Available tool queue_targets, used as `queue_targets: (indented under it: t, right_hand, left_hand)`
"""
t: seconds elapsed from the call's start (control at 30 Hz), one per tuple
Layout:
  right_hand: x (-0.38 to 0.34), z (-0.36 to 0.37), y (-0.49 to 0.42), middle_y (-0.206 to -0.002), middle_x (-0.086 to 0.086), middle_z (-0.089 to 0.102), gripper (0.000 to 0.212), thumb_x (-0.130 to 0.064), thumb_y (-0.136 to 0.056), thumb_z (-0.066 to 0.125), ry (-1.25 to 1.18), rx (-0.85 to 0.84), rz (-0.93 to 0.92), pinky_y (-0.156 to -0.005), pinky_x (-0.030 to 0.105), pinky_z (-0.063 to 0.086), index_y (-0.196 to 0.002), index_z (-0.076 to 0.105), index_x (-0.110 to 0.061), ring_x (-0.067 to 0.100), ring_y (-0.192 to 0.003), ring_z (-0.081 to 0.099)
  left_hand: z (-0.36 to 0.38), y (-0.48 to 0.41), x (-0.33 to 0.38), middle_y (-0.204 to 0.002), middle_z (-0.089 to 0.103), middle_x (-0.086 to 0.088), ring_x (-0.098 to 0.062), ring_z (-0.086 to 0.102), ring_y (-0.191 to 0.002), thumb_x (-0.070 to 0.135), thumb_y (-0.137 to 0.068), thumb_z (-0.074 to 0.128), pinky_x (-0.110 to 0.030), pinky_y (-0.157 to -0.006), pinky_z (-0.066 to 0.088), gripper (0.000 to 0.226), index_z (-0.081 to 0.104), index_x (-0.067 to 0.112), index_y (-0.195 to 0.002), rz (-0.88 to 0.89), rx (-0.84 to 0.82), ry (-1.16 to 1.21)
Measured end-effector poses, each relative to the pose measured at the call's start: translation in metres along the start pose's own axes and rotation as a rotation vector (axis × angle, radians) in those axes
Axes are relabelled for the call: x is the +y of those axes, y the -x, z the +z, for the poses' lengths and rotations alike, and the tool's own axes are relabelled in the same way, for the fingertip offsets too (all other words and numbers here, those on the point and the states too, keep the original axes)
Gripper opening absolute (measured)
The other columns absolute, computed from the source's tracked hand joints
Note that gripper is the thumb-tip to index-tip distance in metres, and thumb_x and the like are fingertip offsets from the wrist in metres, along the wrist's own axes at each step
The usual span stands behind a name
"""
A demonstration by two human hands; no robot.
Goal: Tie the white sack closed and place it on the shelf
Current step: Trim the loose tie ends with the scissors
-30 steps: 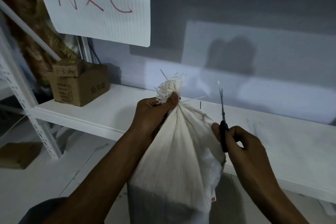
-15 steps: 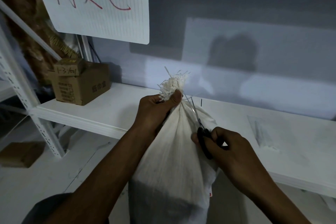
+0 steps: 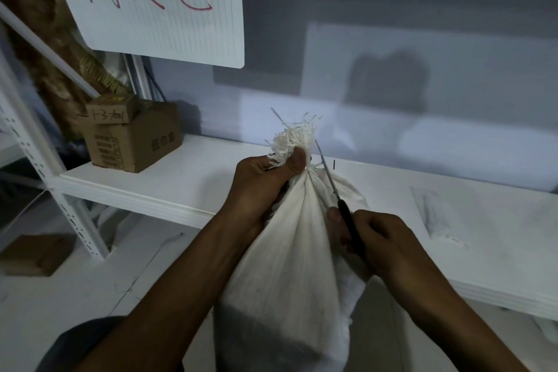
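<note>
The white woven sack [image 3: 290, 257] stands upright in front of the white shelf [image 3: 187, 190], its mouth gathered into a frayed tuft. My left hand [image 3: 265, 178] grips the gathered neck just below the tuft. My right hand [image 3: 377, 238] holds a pair of black-handled scissors [image 3: 338, 199]. Their thin blades slant up and left, with the tips close beside the neck on its right side. A thin tie seems to wrap the neck, but it is too small to tell clearly.
A cardboard box [image 3: 133, 136] sits at the shelf's left end beside a perforated white upright [image 3: 33, 148]. A lined paper sign [image 3: 163, 3] with red writing hangs above. Another small box [image 3: 36, 254] lies on the floor at left. A grey wall backs the shelf.
My right hand has brought the scissors from upright and apart, leftward and tilted, until the blade tips lie next to the sack's neck. My left hand keeps its grip.
</note>
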State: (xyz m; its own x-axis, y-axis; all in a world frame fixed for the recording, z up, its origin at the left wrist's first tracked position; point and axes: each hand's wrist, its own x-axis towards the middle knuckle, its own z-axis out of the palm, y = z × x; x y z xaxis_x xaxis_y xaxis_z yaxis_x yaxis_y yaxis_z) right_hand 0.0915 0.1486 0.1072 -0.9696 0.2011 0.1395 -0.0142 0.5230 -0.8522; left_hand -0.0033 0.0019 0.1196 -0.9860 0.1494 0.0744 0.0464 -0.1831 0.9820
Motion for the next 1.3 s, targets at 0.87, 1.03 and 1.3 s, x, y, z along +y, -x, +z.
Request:
queue_targets:
  t: [0.87, 1.03, 1.3]
  right_hand:
    - [-0.020, -0.006, 0.016, -0.038, -0.006, 0.034, 0.050, -0.055, -0.071, 0.059, -0.300, -0.131, 0.083, -0.038, 0.017, 0.020, -0.045, 0.046, -0.014, 0.009, -0.034, 0.023]
    - [-0.013, 0.001, 0.005, -0.046, 0.005, 0.039, 0.054, -0.063, -0.061, 0.072, -0.350, -0.103, 0.163, -0.050, 0.033, 0.016, -0.045, 0.046, -0.017, 0.015, -0.038, 0.026]
    - [-0.014, 0.000, 0.006, -0.041, -0.003, 0.030, 0.063, -0.067, -0.064, 0.068, -0.204, -0.069, 0.066, -0.039, 0.015, 0.024, -0.045, 0.034, -0.018, 0.009, -0.034, 0.027]
  left_hand:
    - [0.001, -0.001, 0.003, -0.062, 0.048, -0.011, -0.019, 0.042, -0.056, 0.045, -0.066, 0.076, -0.022, -0.049, 0.039, 0.046, 0.057, 0.004, -0.074, -0.035, -0.008, 0.075]
    - [0.005, 0.004, 0.002, -0.072, 0.035, -0.015, -0.030, 0.029, -0.070, 0.051, -0.062, 0.078, -0.042, -0.063, 0.026, 0.056, 0.055, 0.004, -0.079, -0.026, -0.056, 0.098]
    - [0.007, 0.004, -0.001, -0.077, 0.045, -0.017, -0.028, 0.038, -0.070, 0.041, -0.074, 0.076, -0.030, -0.058, 0.037, 0.045, 0.054, 0.003, -0.069, -0.061, -0.055, 0.137]
